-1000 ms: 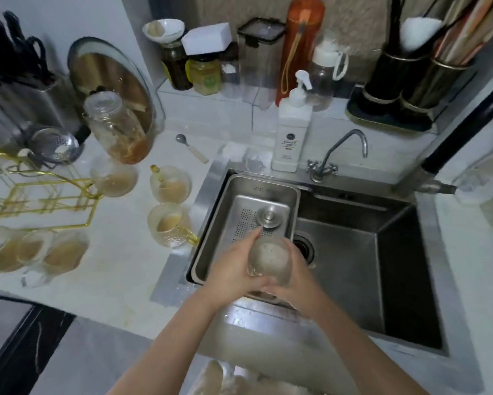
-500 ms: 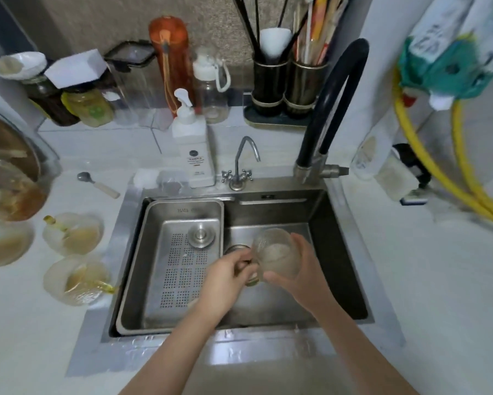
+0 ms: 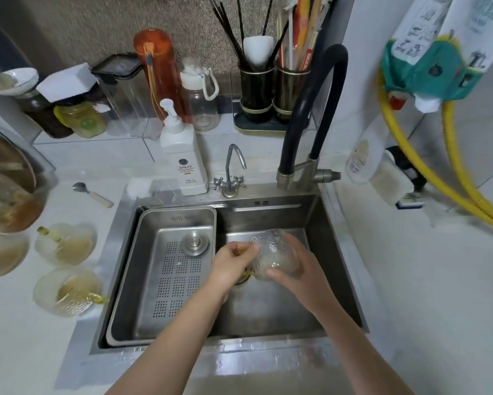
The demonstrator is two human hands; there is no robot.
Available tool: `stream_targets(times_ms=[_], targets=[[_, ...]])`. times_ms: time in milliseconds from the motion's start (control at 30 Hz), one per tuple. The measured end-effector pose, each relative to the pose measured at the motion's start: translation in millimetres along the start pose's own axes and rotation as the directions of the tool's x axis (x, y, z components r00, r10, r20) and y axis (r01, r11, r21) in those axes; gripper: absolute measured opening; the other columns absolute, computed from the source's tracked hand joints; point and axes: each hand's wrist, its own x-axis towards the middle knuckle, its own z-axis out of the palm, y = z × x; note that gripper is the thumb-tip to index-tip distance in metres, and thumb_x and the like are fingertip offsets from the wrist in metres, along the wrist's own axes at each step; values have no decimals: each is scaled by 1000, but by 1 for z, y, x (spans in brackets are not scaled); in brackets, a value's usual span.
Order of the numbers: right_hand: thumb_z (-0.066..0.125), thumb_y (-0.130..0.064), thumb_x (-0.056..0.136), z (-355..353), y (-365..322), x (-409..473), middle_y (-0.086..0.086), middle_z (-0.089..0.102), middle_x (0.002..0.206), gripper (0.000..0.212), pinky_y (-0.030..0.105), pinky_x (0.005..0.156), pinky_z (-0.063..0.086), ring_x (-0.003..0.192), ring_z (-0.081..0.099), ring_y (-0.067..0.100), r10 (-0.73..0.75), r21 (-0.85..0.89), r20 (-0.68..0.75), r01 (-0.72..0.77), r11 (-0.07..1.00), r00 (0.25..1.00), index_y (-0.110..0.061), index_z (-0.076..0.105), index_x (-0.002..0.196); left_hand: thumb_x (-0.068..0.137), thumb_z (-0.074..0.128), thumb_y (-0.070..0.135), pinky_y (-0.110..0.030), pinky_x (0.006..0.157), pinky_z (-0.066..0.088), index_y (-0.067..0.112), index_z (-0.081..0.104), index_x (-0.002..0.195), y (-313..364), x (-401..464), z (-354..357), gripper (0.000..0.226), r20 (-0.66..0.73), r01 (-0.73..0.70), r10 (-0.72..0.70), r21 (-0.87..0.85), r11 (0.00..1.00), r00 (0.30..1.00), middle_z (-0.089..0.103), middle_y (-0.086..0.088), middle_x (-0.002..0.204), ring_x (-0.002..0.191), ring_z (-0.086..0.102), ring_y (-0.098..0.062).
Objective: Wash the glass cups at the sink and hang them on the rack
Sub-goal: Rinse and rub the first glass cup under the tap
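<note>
Both hands have carried the glass cup (image 3: pixel 273 256) from over the tray to above the sink (image 3: pixel 313 223) drain, left hand (image 3: pixel 231 266) pinching its handle, right hand (image 3: pixel 298 273) wrapped around it, ready for washing.

The glass cup (image 3: pixel 273 253) is now over the deep side of the sink (image 3: pixel 319 212), not over the tray (image 3: pixel 179 223) like a second ago. The left hand (image 3: pixel 233 265) now pinches its gold handle. The right hand (image 3: pixel 296 269) holds its side, tipped a bit more.
</note>
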Motion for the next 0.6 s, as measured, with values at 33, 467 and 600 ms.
stream_targets(times_ms=[33,467,600], targets=[[79,-39,68,0,-2,2,-5,66,116,74,39,92,53,105,64,9,6,-11,4,-6,1000,1000,-27,48,134,80,73,37,-29,74,54,9,61,109,1,0,3,43,13,54,-54,-14,998,998,66,0,92,86,63,-15],[69,-50,77,-7,13,19,-8,63,113,64,17,90,48,104,59,1,26,-141,-81,-38,989,996,-33,46,135,87,55,56,-34,53,58,20,51,97,7,10,19,37,30,235,-233,-132,963,972,66,-11,102,59,69,-25],[59,-67,72,-6,16,22,-8,65,111,74,30,88,55,103,62,3,32,-183,-74,-45,982,997,-32,44,136,88,54,56,-38,56,60,20,51,98,11,11,18,37,49,278,-274,-136,951,961,66,-11,102,65,71,-28]])
